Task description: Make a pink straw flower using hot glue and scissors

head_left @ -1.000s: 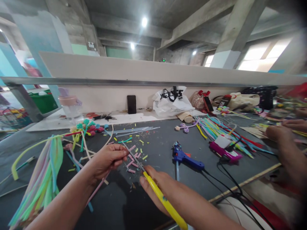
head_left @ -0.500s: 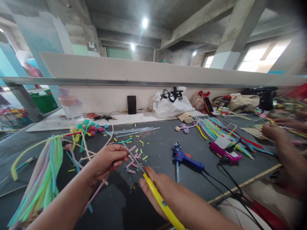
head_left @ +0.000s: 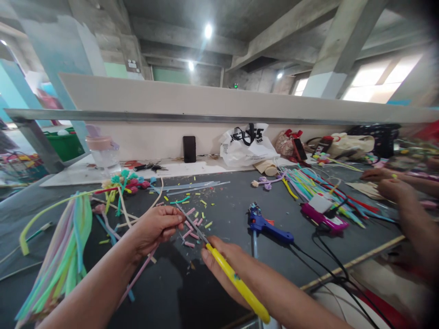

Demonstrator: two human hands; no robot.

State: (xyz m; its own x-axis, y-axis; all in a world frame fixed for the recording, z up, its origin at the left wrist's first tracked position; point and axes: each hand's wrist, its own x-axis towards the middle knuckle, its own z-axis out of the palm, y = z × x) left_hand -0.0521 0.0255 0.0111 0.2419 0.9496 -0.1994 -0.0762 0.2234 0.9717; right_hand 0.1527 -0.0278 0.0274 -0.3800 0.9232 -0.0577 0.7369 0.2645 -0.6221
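My left hand (head_left: 156, 228) is closed in a pinch. A pink pipe cleaner (head_left: 137, 279) trails out below it toward the table's near side; the end at my fingertips is hidden. My right hand (head_left: 226, 260) is wrapped round yellow-handled scissors (head_left: 236, 279). Their blades point up and left, with the tips beside my left fingertips; the blades look closed together. Short pink pieces (head_left: 189, 244) and small yellow bits (head_left: 208, 225) lie scattered on the dark table just beyond the blades.
A blue glue gun (head_left: 270, 228) lies to the right, near a magenta device (head_left: 324, 219) with black cords. Pastel pipe cleaners (head_left: 65, 246) are bundled at left. A phone (head_left: 189, 149) leans against the back board. At far right are a co-worker's hands (head_left: 391, 185).
The view has shifted slightly. My hands keep nearly the same pose, and the scissors' yellow handle end now shows in full. The co-worker's hands have moved a little.
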